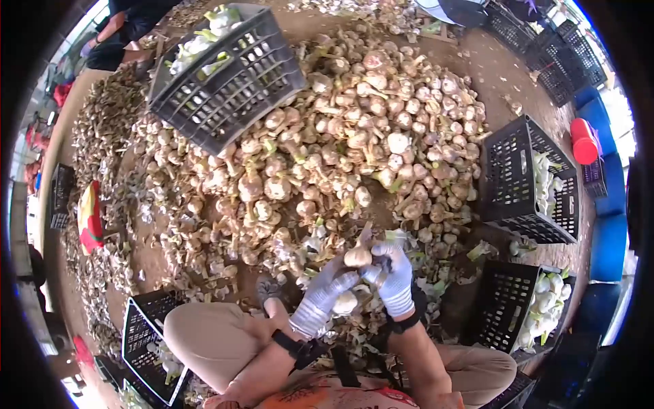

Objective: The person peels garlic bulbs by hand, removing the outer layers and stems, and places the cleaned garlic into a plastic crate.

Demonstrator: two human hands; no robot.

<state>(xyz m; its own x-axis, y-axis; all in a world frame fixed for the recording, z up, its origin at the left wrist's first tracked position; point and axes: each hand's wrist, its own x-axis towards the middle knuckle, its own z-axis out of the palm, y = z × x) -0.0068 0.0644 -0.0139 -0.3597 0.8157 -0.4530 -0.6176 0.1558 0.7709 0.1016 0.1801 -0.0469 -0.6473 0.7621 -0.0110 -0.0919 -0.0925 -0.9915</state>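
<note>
A garlic bulb [357,257] with its stalk pointing up sits between my two gloved hands. My left hand [327,293] is closed, its fingers against the bulb's lower left side. My right hand [393,276] is closed just right of the bulb; something small and dark shows at its fingers, too little to name. A cleaner white garlic bulb [345,303] appears below the hands, between the wrists; what it rests on is hidden. Loose skins and cut leaves [354,327] lie beneath. Ahead spreads a big heap of unpeeled garlic [368,129].
A tilted black crate [225,82] holding garlic stands on the heap at upper left. More garlic crates stand at right [507,177], lower right [501,307] and lower left [146,334]. A red-yellow bag [90,217] lies left. Another person [126,31] is at upper left.
</note>
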